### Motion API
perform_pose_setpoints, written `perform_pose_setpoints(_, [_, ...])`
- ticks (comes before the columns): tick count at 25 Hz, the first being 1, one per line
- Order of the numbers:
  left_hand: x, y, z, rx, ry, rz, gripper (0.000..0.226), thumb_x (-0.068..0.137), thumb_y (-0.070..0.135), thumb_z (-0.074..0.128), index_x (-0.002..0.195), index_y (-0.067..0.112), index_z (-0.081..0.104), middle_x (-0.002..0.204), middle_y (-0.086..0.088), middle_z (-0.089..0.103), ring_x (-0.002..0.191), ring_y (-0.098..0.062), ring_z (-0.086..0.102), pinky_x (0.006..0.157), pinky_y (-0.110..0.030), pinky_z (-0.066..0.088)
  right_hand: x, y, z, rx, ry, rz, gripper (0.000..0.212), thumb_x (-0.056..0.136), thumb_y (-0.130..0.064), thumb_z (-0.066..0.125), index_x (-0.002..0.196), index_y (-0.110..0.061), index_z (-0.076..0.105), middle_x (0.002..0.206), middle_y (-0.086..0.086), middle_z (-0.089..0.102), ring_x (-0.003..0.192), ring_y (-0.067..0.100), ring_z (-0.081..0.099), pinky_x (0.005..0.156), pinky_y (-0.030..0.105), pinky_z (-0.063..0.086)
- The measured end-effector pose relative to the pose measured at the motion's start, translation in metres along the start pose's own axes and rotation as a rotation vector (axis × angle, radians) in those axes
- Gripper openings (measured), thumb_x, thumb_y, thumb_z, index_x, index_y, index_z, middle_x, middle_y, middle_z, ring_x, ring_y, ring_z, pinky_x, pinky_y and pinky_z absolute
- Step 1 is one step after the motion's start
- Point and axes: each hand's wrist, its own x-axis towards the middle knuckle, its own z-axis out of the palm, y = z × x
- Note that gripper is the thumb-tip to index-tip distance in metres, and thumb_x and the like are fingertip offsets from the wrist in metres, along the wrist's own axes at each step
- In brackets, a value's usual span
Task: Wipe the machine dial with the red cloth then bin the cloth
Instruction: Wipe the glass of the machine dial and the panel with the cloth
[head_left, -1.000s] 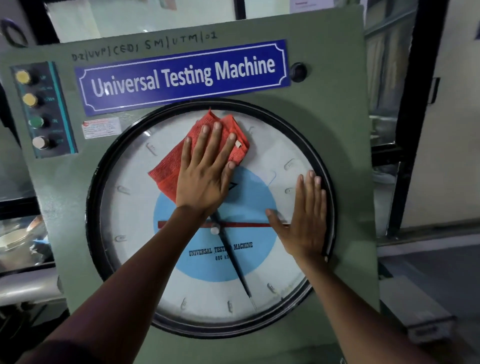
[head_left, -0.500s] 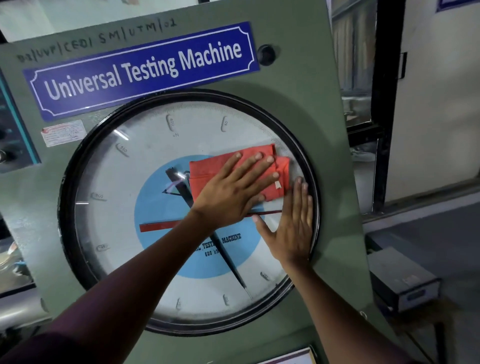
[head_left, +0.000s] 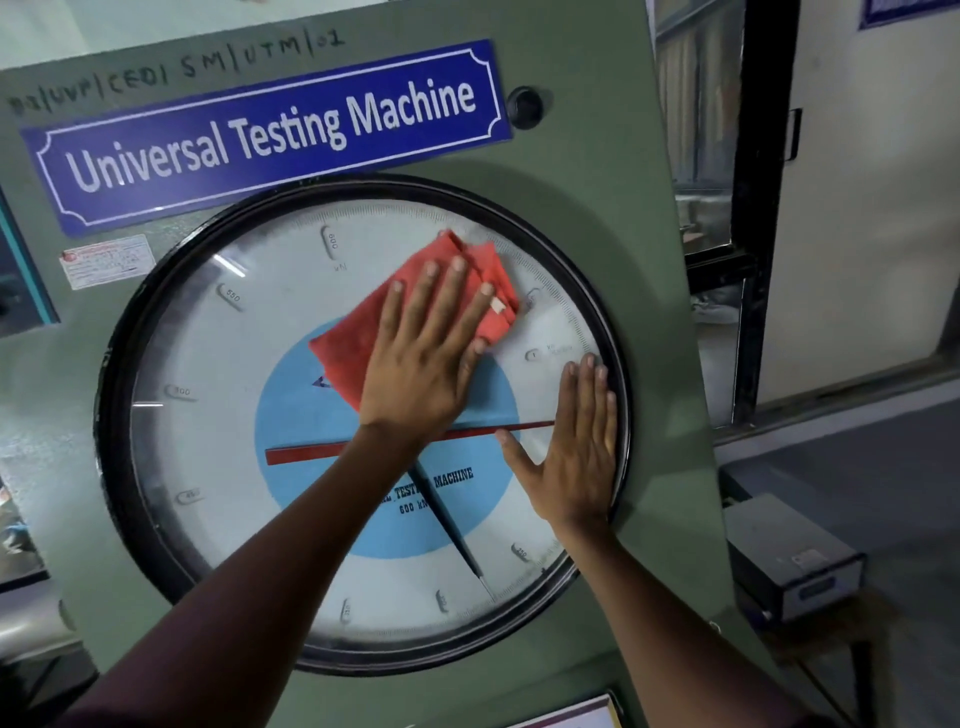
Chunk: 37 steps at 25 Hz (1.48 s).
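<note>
To the right, a black-framed glazed partition (head_left: 748, 218) is seen, with a pale wall (head_left: 872, 208) beyond it. A grey floor (head_left: 857, 483) is noted below. A grey metal box (head_left: 789, 558) is set on a dark stand beside the green panel.

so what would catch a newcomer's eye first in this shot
The big round dial fills the green panel's middle, with the left hand pressing a red cloth flat against its upper right glass. Above it, a blue sign reads Universal Testing Machine, and the right hand lies flat at the dial's right rim.
</note>
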Motion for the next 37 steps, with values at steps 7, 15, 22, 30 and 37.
perform_pose_setpoints(7, [0.005,0.013,0.000,0.043,-0.055,0.315,0.057,0.114,0.047,0.029,0.167,0.026,0.026,0.175,-0.007,0.023,0.162,-0.031,0.020,0.132,-0.053,0.022,0.001,0.000,-0.001,-0.014,-0.024,0.003,0.106,0.099,-0.080,0.041,0.170,-0.004,0.018,0.180,0.016,0.017,0.169,0.028,0.013,0.138,0.047,0.017])
perform_pose_setpoints(15, [0.031,-0.005,-0.005,-0.001,0.006,0.002,0.057,0.114,0.044,0.024,0.168,0.025,0.019,0.177,-0.009,0.015,0.164,-0.031,0.011,0.134,-0.053,0.010,0.001,0.000,-0.002,-0.009,-0.047,-0.003,0.107,0.098,-0.081,0.039,0.172,-0.008,0.013,0.181,0.014,0.013,0.170,0.027,0.010,0.138,0.044,0.014])
perform_pose_setpoints(22, [0.002,0.004,-0.003,-0.001,-0.142,0.384,0.058,0.115,0.046,0.023,0.168,0.026,0.019,0.177,-0.007,0.015,0.164,-0.029,0.010,0.134,-0.051,0.013,0.000,0.001,0.001,-0.007,-0.022,-0.011,0.105,0.100,-0.078,0.041,0.170,-0.003,0.019,0.180,0.017,0.017,0.169,0.029,0.013,0.137,0.048,0.020])
perform_pose_setpoints(30, [-0.008,-0.060,-0.026,0.063,0.028,-0.033,0.054,0.115,0.045,0.028,0.167,0.030,0.027,0.175,-0.002,0.023,0.163,-0.025,0.017,0.133,-0.047,0.016,0.019,-0.014,-0.002,0.145,-0.043,0.021,0.104,0.099,-0.074,0.048,0.170,-0.004,0.020,0.180,0.016,0.015,0.169,0.032,0.010,0.136,0.054,0.017])
perform_pose_setpoints(37, [-0.048,-0.107,-0.039,0.074,0.086,-0.275,0.055,0.114,0.044,0.027,0.167,0.030,0.025,0.176,-0.004,0.020,0.164,-0.025,0.014,0.134,-0.047,0.013,0.077,-0.046,-0.003,0.129,-0.063,-0.236,0.102,0.099,-0.074,0.048,0.170,-0.006,0.021,0.180,0.017,0.017,0.169,0.032,0.011,0.138,0.048,0.013])
